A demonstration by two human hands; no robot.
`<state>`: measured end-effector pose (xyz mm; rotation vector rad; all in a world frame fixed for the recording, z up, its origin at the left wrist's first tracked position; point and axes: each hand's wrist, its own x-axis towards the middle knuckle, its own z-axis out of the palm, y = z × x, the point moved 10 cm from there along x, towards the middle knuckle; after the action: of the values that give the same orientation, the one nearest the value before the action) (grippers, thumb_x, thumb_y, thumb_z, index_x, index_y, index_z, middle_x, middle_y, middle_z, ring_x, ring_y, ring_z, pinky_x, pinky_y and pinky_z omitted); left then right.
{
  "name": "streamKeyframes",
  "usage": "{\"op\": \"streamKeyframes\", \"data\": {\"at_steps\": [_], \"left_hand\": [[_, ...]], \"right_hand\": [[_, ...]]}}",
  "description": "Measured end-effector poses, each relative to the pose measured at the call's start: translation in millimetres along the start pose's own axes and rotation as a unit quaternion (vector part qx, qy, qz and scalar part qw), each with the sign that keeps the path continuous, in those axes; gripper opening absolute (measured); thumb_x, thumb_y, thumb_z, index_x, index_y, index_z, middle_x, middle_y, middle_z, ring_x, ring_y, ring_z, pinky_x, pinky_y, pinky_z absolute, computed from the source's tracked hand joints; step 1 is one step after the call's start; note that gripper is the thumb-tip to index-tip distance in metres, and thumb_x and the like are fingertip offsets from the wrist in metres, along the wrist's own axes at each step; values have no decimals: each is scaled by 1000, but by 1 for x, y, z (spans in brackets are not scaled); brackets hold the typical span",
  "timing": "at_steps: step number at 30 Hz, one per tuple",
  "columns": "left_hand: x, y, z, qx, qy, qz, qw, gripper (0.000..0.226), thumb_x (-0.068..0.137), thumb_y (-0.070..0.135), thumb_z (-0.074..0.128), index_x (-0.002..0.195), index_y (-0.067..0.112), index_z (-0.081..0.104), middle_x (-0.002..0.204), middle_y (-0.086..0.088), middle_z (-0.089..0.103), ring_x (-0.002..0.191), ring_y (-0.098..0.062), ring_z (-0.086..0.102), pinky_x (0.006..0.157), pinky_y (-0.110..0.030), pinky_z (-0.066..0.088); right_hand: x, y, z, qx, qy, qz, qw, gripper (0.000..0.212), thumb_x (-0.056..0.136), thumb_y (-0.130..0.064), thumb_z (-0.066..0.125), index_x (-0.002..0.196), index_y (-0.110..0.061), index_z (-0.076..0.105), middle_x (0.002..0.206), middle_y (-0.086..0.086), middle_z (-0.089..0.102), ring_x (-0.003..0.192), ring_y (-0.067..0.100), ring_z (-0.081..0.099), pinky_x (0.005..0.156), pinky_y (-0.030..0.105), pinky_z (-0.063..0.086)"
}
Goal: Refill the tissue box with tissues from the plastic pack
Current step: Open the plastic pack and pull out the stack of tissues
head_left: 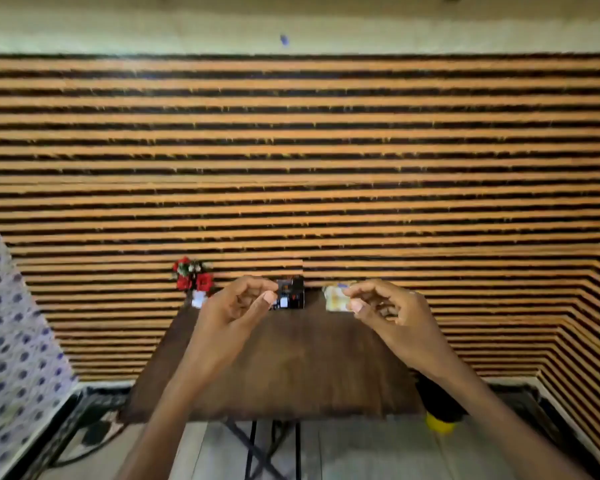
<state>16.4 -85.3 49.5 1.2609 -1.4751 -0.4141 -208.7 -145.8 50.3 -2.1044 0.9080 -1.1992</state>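
A small dark tissue box (290, 293) stands at the far edge of the brown table (291, 368), by the striped wall. A pale plastic pack of tissues (336, 298) lies to its right. My left hand (238, 303) hovers just left of the box, fingers curled, thumb close to its side; contact is unclear. My right hand (385, 306) sits right of the pack, with thumb and fingertips at its right end. The frame is blurred, so the grip on either object is not sharp.
A small white pot of red flowers (193, 280) stands at the table's far left corner. A yellow and black object (438, 408) sits beside the table's near right corner. Dotted cloth (11, 341) hangs at left. Folding table legs (267, 448) show below.
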Motion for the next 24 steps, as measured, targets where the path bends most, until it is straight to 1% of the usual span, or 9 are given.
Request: {"op": "streamKeyframes", "data": {"at_steps": [3, 7, 10, 13, 14, 17, 19, 21, 24], "left_hand": [[-7, -33, 21, -2, -10, -40, 999, 12, 91, 27, 63, 100, 29, 70, 98, 6, 72, 92, -12, 68, 82, -27, 55], [-5, -83, 46, 0, -10, -92, 996, 9, 89, 26, 66, 96, 30, 71, 92, 5, 74, 87, -10, 69, 76, -24, 54], [14, -118, 60, -9, -15, -114, 993, 9, 89, 27, 66, 95, 30, 71, 90, 4, 74, 85, -13, 69, 72, -21, 49], [45, -152, 72, -8, -27, -123, 992, 10, 90, 26, 65, 97, 27, 71, 91, 2, 74, 87, -16, 69, 73, -18, 49], [59, -167, 76, -10, -34, -129, 991, 11, 90, 26, 65, 98, 26, 71, 92, 1, 74, 88, -18, 69, 74, -20, 50], [104, -212, 89, -19, -56, -141, 988, 12, 91, 28, 64, 101, 29, 70, 96, 4, 74, 92, -16, 69, 83, -33, 55], [139, -244, 98, -20, -60, -159, 985, 12, 91, 30, 64, 100, 29, 70, 95, 6, 74, 91, -12, 70, 83, -34, 55], [169, -274, 107, -31, -55, -176, 982, 12, 89, 32, 65, 99, 28, 71, 92, 5, 75, 89, -12, 70, 82, -32, 55], [208, -322, 137, -53, -85, -216, 971, 25, 81, 48, 63, 97, 30, 71, 92, 7, 75, 89, -14, 71, 82, -32, 54]], "right_hand": [[-9, 40, 18, 27, -20, 39, 999, 13, 89, -20, 68, 96, -28, 73, 90, -3, 75, 82, 18, 69, 71, 35, 54], [-8, 95, 41, 46, -36, 86, 995, 13, 89, -23, 66, 97, -30, 73, 90, -5, 75, 84, 19, 71, 77, 45, 57], [9, 130, 55, 51, -39, 107, 992, 12, 89, -22, 66, 96, -28, 73, 89, -6, 76, 83, 21, 71, 77, 44, 56], [39, 163, 71, 49, -47, 120, 990, 12, 89, -21, 66, 96, -26, 73, 88, -7, 76, 82, 18, 71, 77, 37, 55], [54, 178, 76, 46, -47, 126, 990, 12, 89, -21, 66, 97, -26, 74, 88, -8, 76, 82, 15, 71, 76, 33, 55], [97, 219, 88, 45, -37, 151, 987, 12, 89, -21, 66, 97, -26, 74, 88, -10, 76, 83, 8, 71, 75, 23, 54], [125, 250, 98, 48, -34, 177, 982, 12, 89, -20, 66, 97, -25, 74, 87, -10, 76, 83, 7, 71, 76, 23, 54], [148, 281, 106, 47, -30, 206, 977, 12, 89, -20, 66, 96, -26, 74, 86, -9, 76, 82, 9, 71, 76, 28, 55], [172, 334, 114, 13, -22, 253, 967, 11, 89, -23, 66, 95, -29, 73, 87, -11, 76, 82, 9, 71, 77, 32, 55]]}}
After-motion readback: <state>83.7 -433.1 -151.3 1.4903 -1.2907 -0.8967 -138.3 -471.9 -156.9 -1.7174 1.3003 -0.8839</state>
